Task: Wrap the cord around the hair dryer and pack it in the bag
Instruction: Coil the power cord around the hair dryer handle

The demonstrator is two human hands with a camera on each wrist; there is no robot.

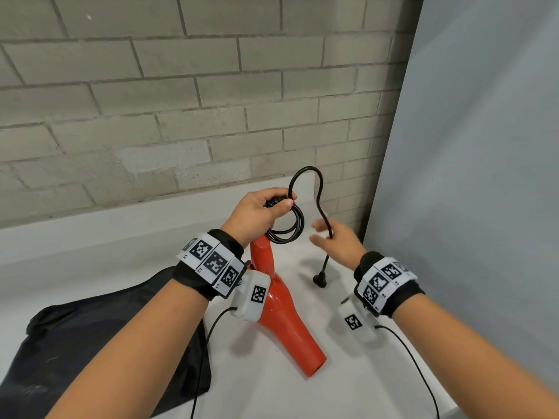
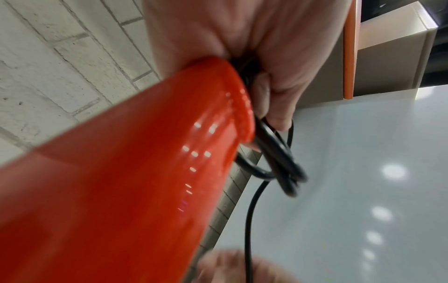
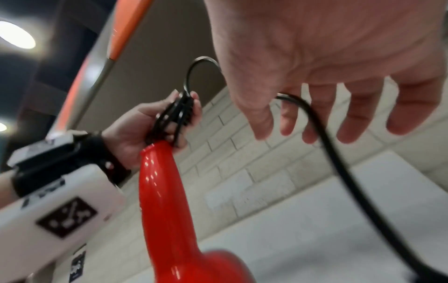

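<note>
Below our left forearm lies the black bag (image 1: 99, 337), flat and crumpled on the white table (image 1: 348, 373), well under and to the left of both hands. Just right of it, between our two wrists, we see the red hair dryer (image 1: 281, 316) (image 3: 162, 191): its nozzle end points back toward us, low near the table, while its handle rises up to our left hand (image 1: 257, 216) (image 3: 135, 130).

That left hand is clenched around the top of the handle together with several gathered loops of the black cord (image 1: 286, 228) (image 2: 278, 159) (image 3: 179, 113); the coils hang down from its fingers, just beside the handle end. From the same grip one strand arches up above the hand and curves down to our right hand (image 1: 338, 243) (image 3: 327, 63), which sits just right of the left, a little lower and apart from the dryer.

The right hand's fingers (image 3: 351, 114) are spread and nearly straight, and the cord passes between them rather than being gripped; we cannot tell whether the thumb presses it. Beyond this hand the cord drops to the black plug (image 1: 320, 279), which hangs just left of the right wrist, above the table.

Ahead of both hands stands a grey brick wall (image 1: 181, 101), and a pale blue-grey panel (image 1: 484, 161) rises to the right of the right hand.
</note>
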